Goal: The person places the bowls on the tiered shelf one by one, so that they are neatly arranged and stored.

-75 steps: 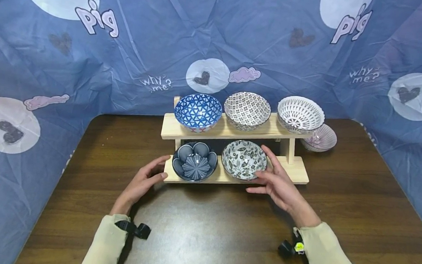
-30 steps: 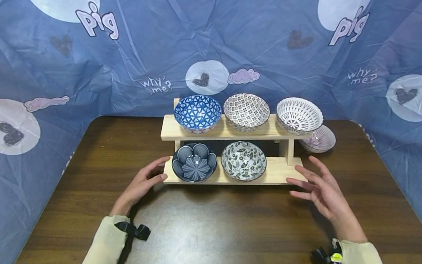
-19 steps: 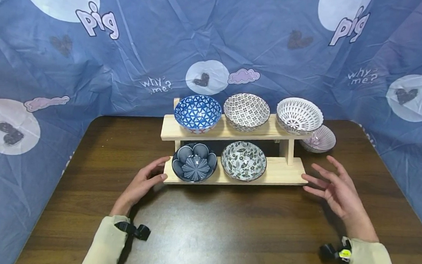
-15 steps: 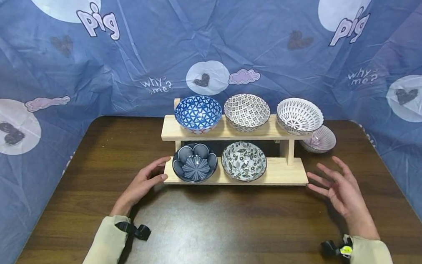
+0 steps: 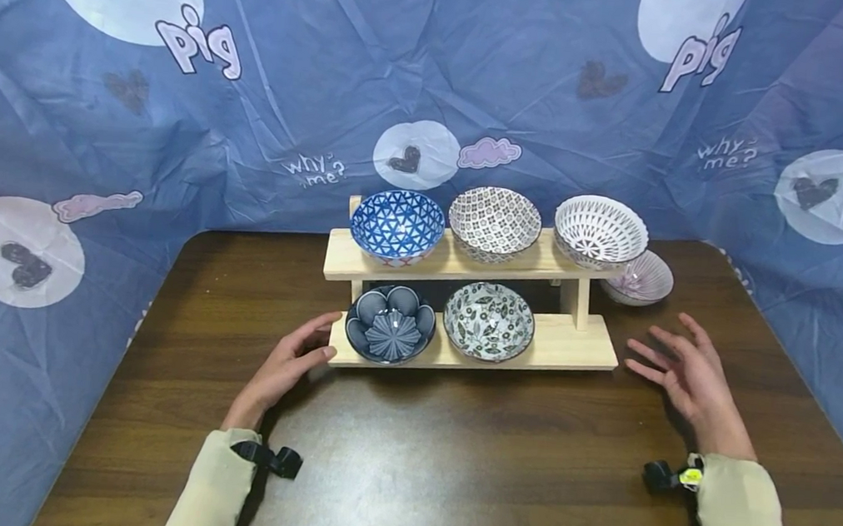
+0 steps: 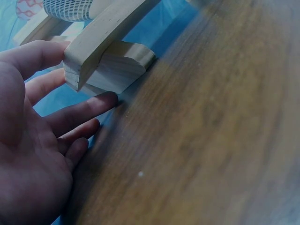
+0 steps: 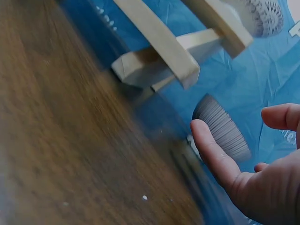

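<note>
A two-tier wooden display stand [image 5: 572, 351] carries patterned bowls. My left hand [image 5: 288, 366] holds the left end of its lower shelf, thumb at the front corner and index finger at the back one; the other fingers extend below the board in the left wrist view. Nearest that hand is a dark blue flower-shaped bowl [image 5: 390, 327]. Beside it sits a bowl with green leaves [image 5: 489, 323]. My right hand [image 5: 692, 387] is off the stand's right end with fingers spread and nothing held. Beyond it, on the table, rests a pale purple striped bowl [image 5: 646, 280].
On the upper shelf stand a blue triangle-patterned bowl [image 5: 397, 223], a bowl with a small brown lattice pattern [image 5: 495, 223] and a white bowl with dark dashes [image 5: 601, 230]. A blue printed cloth [image 5: 295, 76] hangs around the brown table [image 5: 404, 462].
My right hand has let go of the leaf-patterned bowl and moved right, past the end of the lower shelf. The left hand and the bowls have stayed in place.
</note>
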### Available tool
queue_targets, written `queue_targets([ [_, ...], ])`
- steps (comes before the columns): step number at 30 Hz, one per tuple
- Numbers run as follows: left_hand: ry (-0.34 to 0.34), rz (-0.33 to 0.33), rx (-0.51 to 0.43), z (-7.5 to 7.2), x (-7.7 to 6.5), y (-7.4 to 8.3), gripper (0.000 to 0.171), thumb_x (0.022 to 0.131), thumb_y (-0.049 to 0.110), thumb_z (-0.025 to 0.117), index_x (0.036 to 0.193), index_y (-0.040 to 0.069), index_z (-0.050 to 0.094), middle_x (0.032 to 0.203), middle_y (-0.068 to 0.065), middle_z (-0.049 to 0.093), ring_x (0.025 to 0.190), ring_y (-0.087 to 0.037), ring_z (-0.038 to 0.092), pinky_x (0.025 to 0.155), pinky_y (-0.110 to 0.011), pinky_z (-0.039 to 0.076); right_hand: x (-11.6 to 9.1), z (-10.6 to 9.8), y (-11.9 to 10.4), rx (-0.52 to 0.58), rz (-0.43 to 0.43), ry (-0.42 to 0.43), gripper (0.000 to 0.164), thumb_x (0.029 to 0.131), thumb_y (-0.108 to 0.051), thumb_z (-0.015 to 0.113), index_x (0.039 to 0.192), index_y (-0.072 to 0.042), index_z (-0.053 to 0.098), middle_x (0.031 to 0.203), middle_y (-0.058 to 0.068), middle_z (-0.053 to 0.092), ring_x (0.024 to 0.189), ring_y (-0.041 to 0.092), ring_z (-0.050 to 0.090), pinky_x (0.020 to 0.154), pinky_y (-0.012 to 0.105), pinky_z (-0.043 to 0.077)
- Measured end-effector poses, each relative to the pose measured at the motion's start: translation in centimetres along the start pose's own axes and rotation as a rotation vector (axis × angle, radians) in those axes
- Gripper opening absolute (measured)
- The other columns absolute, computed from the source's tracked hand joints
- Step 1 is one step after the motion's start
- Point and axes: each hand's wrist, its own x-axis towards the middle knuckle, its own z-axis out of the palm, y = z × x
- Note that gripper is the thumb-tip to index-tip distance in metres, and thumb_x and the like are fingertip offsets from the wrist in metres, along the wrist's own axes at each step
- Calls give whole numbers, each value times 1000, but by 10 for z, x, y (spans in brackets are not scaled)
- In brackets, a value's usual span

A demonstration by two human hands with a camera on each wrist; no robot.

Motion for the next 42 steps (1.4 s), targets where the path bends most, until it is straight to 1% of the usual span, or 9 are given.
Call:
queue_targets([
  [4,-3,5,2,1,0,1,53,98,13,60,148,9,46,134,-28,59,110,-10,57,88,-22,46,9,-2,0,-30,-2,38,78,105,-6,43,156,-36,-8,131,4,32,95,26,74,76,49,60],
  [15,3,3,11,1,1,2,52,98,13,60,148,8,46,132,-27,60,108,-10,57,87,-23,46,35,-6,-3,-56,-16,85,82,105,-12,46,157,-37,-13,127,-2,27,91,23,74,74,46,60],
  [20,-8,-7,14,0,2,0,53,98,14,60,149,10,46,133,-27,59,110,-14,56,88,-24,46,43,-3,-5,-37,-8,98,85,103,-13,49,157,-40,-11,147,-1,18,91,24,74,73,48,60],
  [23,-9,-5,11,0,2,-1,53,98,14,60,148,9,46,133,-27,60,109,-14,57,88,-24,46,47,-2,-6,-11,-1,88,86,103,-11,49,156,-41,-12,164,0,-4,89,25,74,73,48,60],
  [28,-3,-4,11,0,1,-1,52,98,14,60,148,10,46,132,-27,60,108,-11,57,88,-23,46,55,-1,-6,-47,-2,84,88,104,-13,49,156,-42,-16,164,-1,-30,89,22,74,74,46,60],
  [30,0,-3,14,0,1,-1,52,98,14,60,148,9,47,132,-27,60,108,-10,57,87,-23,46,58,-2,-7,-53,-4,80,87,104,-14,49,156,-42,-14,166,1,-25,89,23,74,73,46,60],
  [32,2,4,13,0,1,-2,52,98,13,60,148,8,47,132,-28,60,107,-8,57,87,-23,46,61,-2,-7,-43,-9,72,84,104,-13,49,156,-42,-10,167,2,-6,88,25,74,73,47,60],
  [36,7,24,10,0,0,-3,52,97,12,60,147,6,47,130,-29,61,106,-4,58,87,-22,46,64,-3,-9,-2,-24,22,74,104,-10,47,153,-38,0,145,-1,31,88,32,75,72,50,60],
  [42,7,34,1,0,0,-3,52,97,11,60,147,5,46,131,-29,60,107,-3,58,88,-21,46,70,-2,-10,30,-17,-21,71,103,-4,45,152,-38,6,141,-2,34,88,34,74,71,52,59],
])
